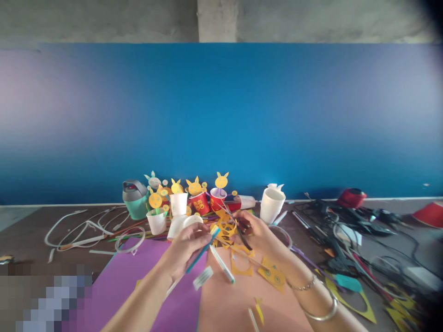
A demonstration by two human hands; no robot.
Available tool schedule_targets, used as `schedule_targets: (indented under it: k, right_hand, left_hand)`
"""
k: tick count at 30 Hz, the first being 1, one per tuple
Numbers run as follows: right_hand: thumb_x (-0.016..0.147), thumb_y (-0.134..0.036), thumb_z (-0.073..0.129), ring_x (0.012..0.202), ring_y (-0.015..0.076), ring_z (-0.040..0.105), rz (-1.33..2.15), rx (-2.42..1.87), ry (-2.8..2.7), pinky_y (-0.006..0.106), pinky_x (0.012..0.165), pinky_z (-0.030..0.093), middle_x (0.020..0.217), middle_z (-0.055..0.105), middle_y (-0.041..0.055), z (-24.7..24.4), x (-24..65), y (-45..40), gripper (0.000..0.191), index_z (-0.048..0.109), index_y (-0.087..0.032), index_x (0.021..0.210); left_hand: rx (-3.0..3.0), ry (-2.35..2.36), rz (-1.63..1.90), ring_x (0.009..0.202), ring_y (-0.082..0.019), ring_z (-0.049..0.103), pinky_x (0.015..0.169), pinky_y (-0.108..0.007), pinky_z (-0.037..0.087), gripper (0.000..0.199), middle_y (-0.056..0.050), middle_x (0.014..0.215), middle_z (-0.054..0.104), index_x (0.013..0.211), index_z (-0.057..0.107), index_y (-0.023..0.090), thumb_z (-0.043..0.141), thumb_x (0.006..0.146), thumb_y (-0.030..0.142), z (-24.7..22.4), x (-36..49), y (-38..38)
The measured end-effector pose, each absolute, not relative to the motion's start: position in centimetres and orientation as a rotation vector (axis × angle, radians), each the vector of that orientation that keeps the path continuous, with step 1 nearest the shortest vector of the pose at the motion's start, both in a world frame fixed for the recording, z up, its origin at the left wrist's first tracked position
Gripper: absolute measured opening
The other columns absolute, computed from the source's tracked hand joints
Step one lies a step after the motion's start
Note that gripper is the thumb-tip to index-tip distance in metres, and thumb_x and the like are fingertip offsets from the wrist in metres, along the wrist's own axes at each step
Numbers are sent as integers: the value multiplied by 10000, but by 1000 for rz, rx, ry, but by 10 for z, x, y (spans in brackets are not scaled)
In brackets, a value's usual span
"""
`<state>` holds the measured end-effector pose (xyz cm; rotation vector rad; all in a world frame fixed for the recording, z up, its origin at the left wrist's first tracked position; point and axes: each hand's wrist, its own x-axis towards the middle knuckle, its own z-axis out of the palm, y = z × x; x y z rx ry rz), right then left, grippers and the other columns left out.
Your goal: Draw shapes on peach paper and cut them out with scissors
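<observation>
My left hand (189, 240) is closed on a thin blue strip (198, 259), which slants up towards the right; whether it is paper or a stick I cannot tell. In my right hand (254, 229) is a pair of scissors (232, 213), blades pointing up and left, apart from the strip. Beneath and between the hands lie cut yellow paper scraps (226, 227). A white marker (221, 263) with a teal end rests on the orange sheet (228, 304), beside a small printed label (203, 277). A purple sheet (128, 281) lies under my left forearm.
Behind the hands stand white cups (157, 222) and red cups (200, 203) with yellow rabbit-face cutouts (194, 186). A white cup (272, 205) is at right, a green-grey container (135, 200) at left. White cable (86, 230) and a tangle of black cords (363, 226) flank the sheets.
</observation>
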<state>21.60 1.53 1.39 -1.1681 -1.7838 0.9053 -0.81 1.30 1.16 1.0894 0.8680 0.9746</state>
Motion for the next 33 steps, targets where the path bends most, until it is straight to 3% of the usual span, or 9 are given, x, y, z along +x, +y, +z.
schedule_targets:
  k: [4,9,15,20,27,33]
  right_hand:
    - [698,-237,714,840,170,548,1124,-910,-1593,251,676,446,932,565,19,12,194,6,420,513,-211,1065]
    - [684,-219,732,816,159,535,1159,-884,-1537,260,698,442,900,555,7,6,190,5,412,534,-205,1044]
    - [684,-209,713,749,151,529,1103,-974,-1542,252,648,431,831,565,-8,3,190,10,378,559,-199,1029]
    - [689,-216,694,715,152,540,1208,-964,-1402,257,615,422,782,580,-5,-1,186,13,334,564,-184,994]
    - [643,-150,691,611,123,522,1314,-908,-1329,234,537,380,718,572,-24,-7,181,12,326,566,-184,943]
    - [641,-170,701,624,127,522,1224,-941,-1281,233,544,406,713,558,-23,-8,179,12,334,562,-186,944]
  left_hand:
    - [905,717,805,584,-75,535,574,-187,380,235,-12,687,621,759,607,135,761,713,306,12,1,3]
    - [899,665,746,647,-104,605,638,-209,425,225,-77,792,673,836,642,110,690,793,326,8,6,-2]
    - [968,735,760,671,-162,663,703,-278,477,232,-101,816,704,840,646,106,741,732,289,3,9,-1]
    - [1007,898,752,702,-191,695,657,-264,478,267,-112,826,724,869,617,126,721,737,334,2,10,1]
    - [1020,965,668,755,-252,705,674,-329,511,311,-108,800,730,841,601,145,768,633,304,0,15,-3]
    - [1125,939,577,735,-247,707,639,-317,518,300,-107,823,729,875,602,150,741,669,317,-5,14,-6]
